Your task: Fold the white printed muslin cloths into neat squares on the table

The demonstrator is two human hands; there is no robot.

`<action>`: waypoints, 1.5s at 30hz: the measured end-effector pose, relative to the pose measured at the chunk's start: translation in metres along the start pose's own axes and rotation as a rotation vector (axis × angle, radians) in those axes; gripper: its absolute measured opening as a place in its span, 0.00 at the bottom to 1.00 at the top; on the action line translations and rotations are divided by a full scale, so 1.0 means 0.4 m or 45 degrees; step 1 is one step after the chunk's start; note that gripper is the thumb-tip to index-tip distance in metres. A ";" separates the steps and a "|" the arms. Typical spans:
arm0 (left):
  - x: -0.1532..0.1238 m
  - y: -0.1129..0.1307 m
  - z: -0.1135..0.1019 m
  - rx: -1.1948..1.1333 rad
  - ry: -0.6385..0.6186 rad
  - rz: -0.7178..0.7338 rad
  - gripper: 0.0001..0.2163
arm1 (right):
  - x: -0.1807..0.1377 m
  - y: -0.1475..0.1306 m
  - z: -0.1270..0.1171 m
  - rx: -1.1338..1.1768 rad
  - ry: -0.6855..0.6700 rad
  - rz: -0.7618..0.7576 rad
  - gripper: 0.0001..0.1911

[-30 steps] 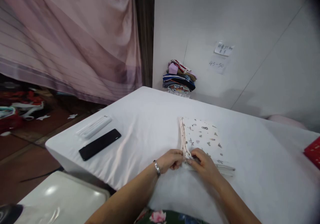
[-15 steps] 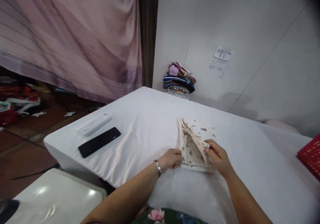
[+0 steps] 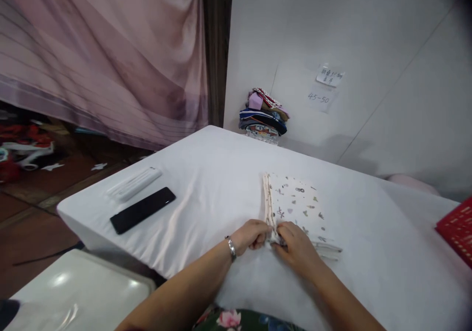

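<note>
A folded cream cloth (image 3: 295, 203) with small printed motifs lies on the white-covered table, its layered edges showing along the left and front sides. At its near left corner, my left hand (image 3: 254, 233) is closed, pinching the edge of the layers. Right beside it, my right hand (image 3: 295, 245) is closed on the same corner, fingers on top and thumb toward the front edge. The two hands almost touch. What kind of cloth article it is, I cannot tell.
On the table's left lie a black phone (image 3: 143, 210) and a white oblong packet (image 3: 134, 183). Folded clothes (image 3: 263, 114) are stacked by the wall at the back. A red object (image 3: 457, 230) stands at the right edge. A white stool (image 3: 84, 291) is at lower left.
My right hand has moved left and brought the lifted upper layers down over the near left corner. The cloth now lies flat with its printed top showing. My left hand has stayed at the corner.
</note>
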State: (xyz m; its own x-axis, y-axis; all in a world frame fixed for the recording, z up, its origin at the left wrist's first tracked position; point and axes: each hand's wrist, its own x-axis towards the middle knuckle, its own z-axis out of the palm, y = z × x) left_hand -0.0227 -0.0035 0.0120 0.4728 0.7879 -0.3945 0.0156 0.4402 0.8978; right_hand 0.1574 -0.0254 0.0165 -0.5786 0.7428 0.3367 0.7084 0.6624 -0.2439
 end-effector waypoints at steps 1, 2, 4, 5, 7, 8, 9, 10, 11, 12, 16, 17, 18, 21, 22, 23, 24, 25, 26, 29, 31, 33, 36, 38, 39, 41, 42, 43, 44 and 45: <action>0.002 -0.002 0.002 0.007 0.013 0.007 0.17 | -0.004 0.002 0.005 0.002 0.021 0.005 0.03; 0.005 -0.004 0.005 0.011 0.029 0.017 0.18 | -0.008 0.003 0.008 0.015 0.039 0.007 0.02; 0.010 -0.008 0.013 -0.004 0.073 0.032 0.20 | -0.014 0.007 0.013 0.056 0.068 -0.006 0.04; 0.012 -0.008 0.018 -0.025 0.092 0.035 0.20 | -0.016 0.008 0.015 0.069 0.078 -0.008 0.05; 0.013 -0.005 0.029 -0.076 0.119 0.039 0.20 | -0.021 0.010 0.016 0.068 0.105 0.019 0.08; 0.012 -0.001 0.035 -0.105 0.124 0.040 0.19 | -0.023 0.011 0.016 0.057 0.132 0.043 0.11; 0.011 0.005 0.040 -0.133 0.123 0.041 0.19 | -0.025 0.012 0.016 0.046 0.167 0.073 0.12; 0.010 0.012 0.045 -0.158 0.116 0.044 0.20 | -0.026 0.013 0.014 0.041 0.206 0.107 0.13; 0.008 0.020 0.049 -0.181 0.106 0.048 0.20 | -0.027 0.014 0.012 0.045 0.244 0.140 0.13; 0.008 0.029 0.053 -0.200 0.089 0.053 0.21 | -0.027 0.015 0.008 0.058 0.278 0.170 0.12; 0.021 0.062 0.050 -0.267 -0.106 0.054 0.20 | -0.019 0.028 -0.017 0.276 0.397 0.354 0.10; 0.030 0.069 0.044 -0.266 -0.137 0.046 0.18 | -0.016 0.033 -0.024 0.370 0.441 0.431 0.10; 0.041 0.076 0.036 -0.265 -0.117 0.032 0.17 | -0.014 0.039 -0.029 0.465 0.485 0.514 0.10; 0.089 0.096 0.007 -0.286 0.129 -0.037 0.16 | -0.011 0.054 -0.038 0.656 0.581 0.690 0.14; 0.108 0.104 -0.004 -0.335 0.188 -0.062 0.16 | -0.011 0.057 -0.039 0.677 0.585 0.708 0.14; 0.128 0.113 -0.013 -0.402 0.199 -0.080 0.16 | -0.011 0.058 -0.039 0.678 0.583 0.708 0.14; 0.148 0.123 -0.021 -0.471 0.174 -0.082 0.17 | -0.011 0.057 -0.040 0.663 0.578 0.691 0.14; 0.167 0.135 -0.028 -0.530 0.141 -0.070 0.17 | -0.011 0.055 -0.041 0.638 0.573 0.658 0.13; 0.187 0.147 -0.033 -0.577 0.121 -0.058 0.18 | -0.011 0.053 -0.043 0.608 0.568 0.615 0.12; 0.239 0.183 -0.046 -0.628 0.129 -0.068 0.22 | -0.013 0.046 -0.048 0.524 0.551 0.462 0.11; 0.268 0.202 -0.054 -0.618 0.183 -0.111 0.24 | -0.015 0.045 -0.051 0.485 0.494 0.360 0.09; 0.294 0.215 -0.062 -0.578 0.240 -0.131 0.23 | -0.019 0.047 -0.052 0.445 0.418 0.253 0.09; 0.327 0.232 -0.073 -0.497 0.312 -0.130 0.18 | -0.025 0.051 -0.052 0.365 0.314 0.101 0.11; 0.348 0.243 -0.078 -0.436 0.361 -0.131 0.15 | -0.027 0.053 -0.048 0.305 0.266 0.015 0.13; 0.359 0.248 -0.080 -0.403 0.388 -0.132 0.13 | -0.026 0.052 -0.044 0.272 0.255 -0.027 0.14; 0.380 0.254 -0.083 -0.337 0.446 -0.133 0.11 | -0.024 0.049 -0.032 0.213 0.243 -0.098 0.16; 0.391 0.255 -0.085 -0.304 0.479 -0.133 0.10 | -0.022 0.046 -0.024 0.195 0.231 -0.128 0.17; 0.403 0.254 -0.086 -0.271 0.514 -0.131 0.09 | -0.019 0.042 -0.015 0.186 0.213 -0.154 0.17; 0.414 0.252 -0.087 -0.237 0.547 -0.127 0.09 | -0.016 0.037 -0.006 0.184 0.191 -0.177 0.17; 0.425 0.248 -0.088 -0.203 0.578 -0.123 0.09 | -0.013 0.033 0.002 0.184 0.171 -0.192 0.17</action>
State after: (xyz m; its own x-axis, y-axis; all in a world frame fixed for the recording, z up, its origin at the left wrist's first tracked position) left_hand 0.0281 0.1892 0.0271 0.0438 0.8329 -0.5517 -0.1118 0.5529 0.8257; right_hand 0.1695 -0.0206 0.0106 -0.6077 0.6210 0.4950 0.5472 0.7792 -0.3057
